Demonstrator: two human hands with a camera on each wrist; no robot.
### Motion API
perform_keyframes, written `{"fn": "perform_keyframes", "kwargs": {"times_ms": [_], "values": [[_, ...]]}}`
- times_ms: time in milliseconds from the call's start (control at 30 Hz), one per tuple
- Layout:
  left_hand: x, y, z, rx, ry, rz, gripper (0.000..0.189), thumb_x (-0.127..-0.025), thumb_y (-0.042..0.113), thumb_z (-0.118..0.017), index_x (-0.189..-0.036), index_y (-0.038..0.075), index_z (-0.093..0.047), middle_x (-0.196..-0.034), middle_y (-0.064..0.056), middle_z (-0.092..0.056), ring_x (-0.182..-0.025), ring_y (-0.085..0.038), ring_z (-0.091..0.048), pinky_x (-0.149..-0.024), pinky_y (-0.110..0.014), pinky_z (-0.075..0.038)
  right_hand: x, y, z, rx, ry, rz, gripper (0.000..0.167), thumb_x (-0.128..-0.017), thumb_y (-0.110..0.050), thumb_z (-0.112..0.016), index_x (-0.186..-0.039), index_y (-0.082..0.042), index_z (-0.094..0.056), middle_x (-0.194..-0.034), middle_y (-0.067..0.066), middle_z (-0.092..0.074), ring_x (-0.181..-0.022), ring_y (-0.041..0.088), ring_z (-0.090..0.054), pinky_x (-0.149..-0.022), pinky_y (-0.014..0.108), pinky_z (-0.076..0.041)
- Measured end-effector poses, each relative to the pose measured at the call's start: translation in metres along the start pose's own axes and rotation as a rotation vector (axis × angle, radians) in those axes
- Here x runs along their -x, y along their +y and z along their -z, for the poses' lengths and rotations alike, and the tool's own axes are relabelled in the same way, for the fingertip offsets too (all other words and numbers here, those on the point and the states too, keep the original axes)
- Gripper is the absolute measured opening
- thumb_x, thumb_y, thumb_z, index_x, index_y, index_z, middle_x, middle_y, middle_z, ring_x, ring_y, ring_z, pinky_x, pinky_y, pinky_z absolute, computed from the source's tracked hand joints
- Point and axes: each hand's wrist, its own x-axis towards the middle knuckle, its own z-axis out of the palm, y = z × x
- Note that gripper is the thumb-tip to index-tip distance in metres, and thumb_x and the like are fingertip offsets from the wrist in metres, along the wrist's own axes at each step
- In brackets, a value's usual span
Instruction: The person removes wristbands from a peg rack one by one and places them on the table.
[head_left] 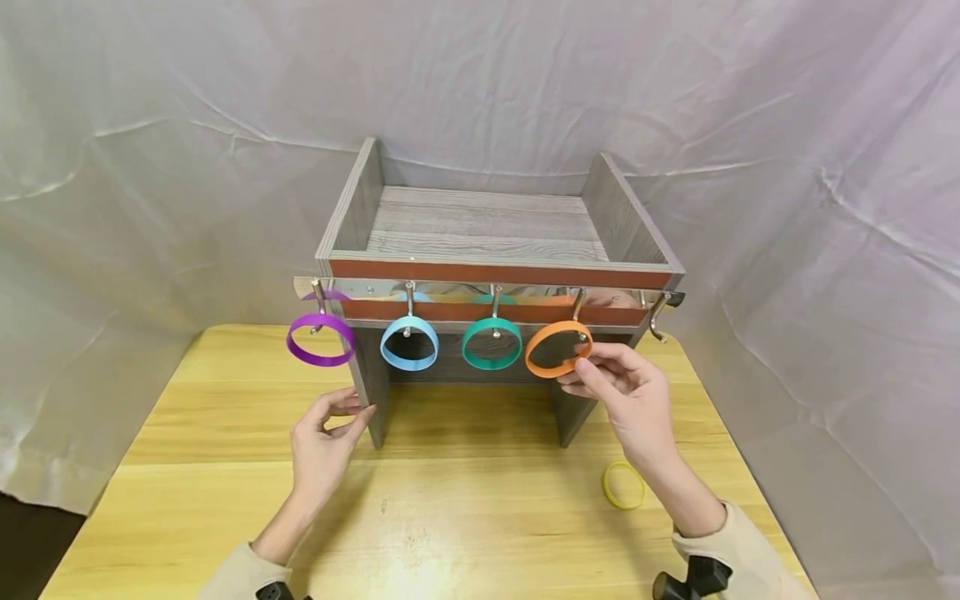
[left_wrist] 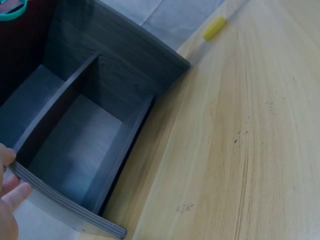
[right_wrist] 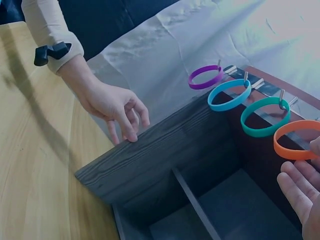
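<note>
We pinch the orange band (head_left: 553, 372), likely light and pliable, by its lower rim with the right fingers (head_left: 618, 357), while the left fingers (head_left: 330, 402) grip the shelf side (head_left: 374, 379).

there is room to pass low over the bench (head_left: 465, 500), between the side panels (head_left: 378, 408) of the rack (head_left: 480, 225). higher, the purple band (head_left: 321, 360), blue band (head_left: 408, 364), green band (head_left: 491, 363) and orange band (head_left: 551, 372) hang across the front, the right hand (head_left: 633, 396) crowding the last.
</note>
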Motion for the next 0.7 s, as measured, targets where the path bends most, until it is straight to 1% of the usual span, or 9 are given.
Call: {"fn": "perform_keyframes", "kwargs": {"times_ms": [233,367,467,600,700], "values": [[-0.0001,-0.0005,0.0003,-0.003,-0.003,0.001,0.034,-0.081,-0.018,-0.08,-0.111,-0.002,-0.075,-0.092,-0.024,-0.075,-0.084,0.008,-0.069,-0.071,-0.013,-0.065,0.0006,-0.0021,-0.0002,-0.016,0.009,0.01,0.019,-0.099,0.016,-0.058,-0.116,0.015,-0.067,-0.101,0.008,-0.08,-0.084,0.017,-0.08,-0.076,0.031,-0.072],[-0.0002,-0.0004,0.0002,0.008,-0.007,0.005,0.034,-0.081,-0.018,-0.079,-0.111,-0.003,-0.075,-0.092,-0.026,-0.074,-0.085,0.008,-0.069,-0.071,-0.013,-0.065,0.0005,-0.0044,-0.0007,-0.013,0.011,0.016,0.022,-0.099,0.016,-0.057,-0.115,0.009,-0.07,-0.102,0.008,-0.08,-0.084,0.016,-0.08,-0.076,0.031,-0.072],[-0.0002,-0.0005,0.0,0.012,-0.007,0.01,0.034,-0.081,-0.018,-0.079,-0.111,-0.003,-0.075,-0.091,-0.024,-0.075,-0.085,0.007,-0.069,-0.071,-0.013,-0.066,-0.0001,-0.0059,-0.0014,-0.009,0.011,0.015,0.024,-0.099,0.016,-0.058,-0.115,0.004,-0.072,-0.102,0.007,-0.08,-0.084,0.016,-0.08,-0.076,0.031,-0.072],[-0.0002,0.0,0.0001,0.013,-0.007,0.017,0.034,-0.081,-0.018,-0.079,-0.111,-0.002,-0.075,-0.091,-0.017,-0.075,-0.085,0.007,-0.069,-0.071,-0.014,-0.066,-0.0008,-0.0073,-0.0024,-0.01,0.009,0.015,0.025,-0.099,0.016,-0.058,-0.115,0.004,-0.072,-0.102,0.007,-0.08,-0.084,0.016,-0.08,-0.076,0.031,-0.072],[-0.0003,0.0007,0.0003,0.013,-0.009,0.019,0.034,-0.082,-0.018,-0.08,-0.111,-0.002,-0.075,-0.091,-0.015,-0.076,-0.085,0.006,-0.069,-0.071,-0.014,-0.066,-0.0011,-0.0084,-0.0029,-0.014,0.007,0.019,0.023,-0.099,0.016,-0.057,-0.115,0.006,-0.071,-0.102,0.008,-0.08,-0.085,0.017,-0.08,-0.076,0.032,-0.072]]}}
